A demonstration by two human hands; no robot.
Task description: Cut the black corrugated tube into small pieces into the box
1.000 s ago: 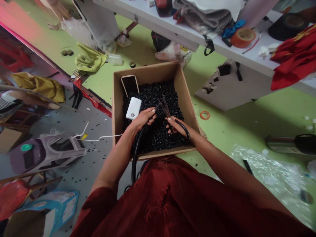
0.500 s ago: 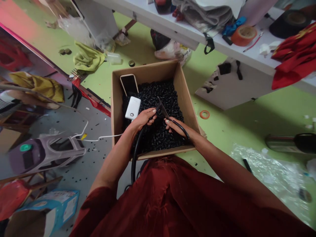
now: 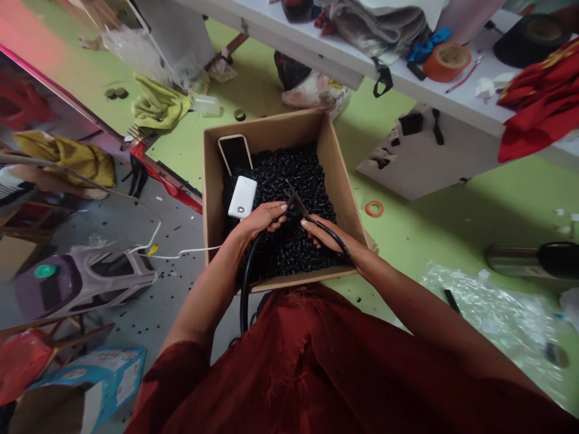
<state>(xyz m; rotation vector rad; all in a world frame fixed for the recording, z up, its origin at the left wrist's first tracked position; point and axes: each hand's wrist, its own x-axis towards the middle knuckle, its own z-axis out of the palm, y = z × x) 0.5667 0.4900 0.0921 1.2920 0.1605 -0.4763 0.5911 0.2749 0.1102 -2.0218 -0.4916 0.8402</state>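
My left hand [image 3: 266,218] is closed around a long black tube [image 3: 246,283], which hangs down over the box's near edge. In my right hand [image 3: 322,232] is a pair of scissors [image 3: 304,208] with black handles. Their blades point up and left, close to the tube's end by my left fingertips; whether they touch it I cannot tell. Both hands are over a cardboard box [image 3: 348,199] holding a mass of short black pieces [image 3: 294,166]. A white power bank [image 3: 243,197] and a phone [image 3: 235,154] lie on the pieces at the box's left side.
A white cable [image 3: 181,252] runs left from the box. Beyond stands a white table [image 3: 353,54] bearing orange tape [image 3: 447,61] and red cloth [image 3: 538,102]. An orange tape ring [image 3: 374,209] and plastic wrap [image 3: 493,319] lie on the floor at right. Another person's arm [image 3: 58,181] shows at left.
Both hands stay almost in place over the box, still holding the tube and the scissors. The whole view has shifted very slightly.
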